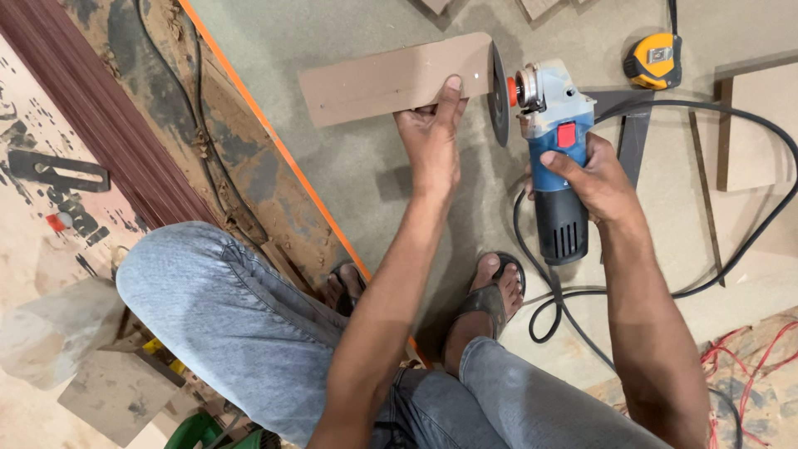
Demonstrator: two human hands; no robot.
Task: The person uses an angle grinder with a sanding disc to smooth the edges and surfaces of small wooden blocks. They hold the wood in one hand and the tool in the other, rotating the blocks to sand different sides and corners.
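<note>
Surface: a large grey-green board lies flat on the floor; its orange-trimmed left edge runs on a diagonal from top centre down toward the feet.
Open room: bare board lies below the strip and left of it as far as the orange edge; the right side is crowded by loops of black cable.
Strip: a brown board strip lies flat near the top, long axis slightly tilted, its right end meeting the disc.
Left hand: the left hand presses on the strip's lower right edge, thumb on top of the strip, fingers curled at its edge.
Grinder: a blue and grey angle grinder lies just right of the strip, its dark disc upright and touching the strip's right end.
Right hand: the right hand is wrapped tight around the grinder body, thumb across the blue housing.
Nearby: a yellow tape measure sits beyond the grinder; a metal square lies partly under the right hand.
Feet: both sandalled feet rest on the board, below the hands.
</note>
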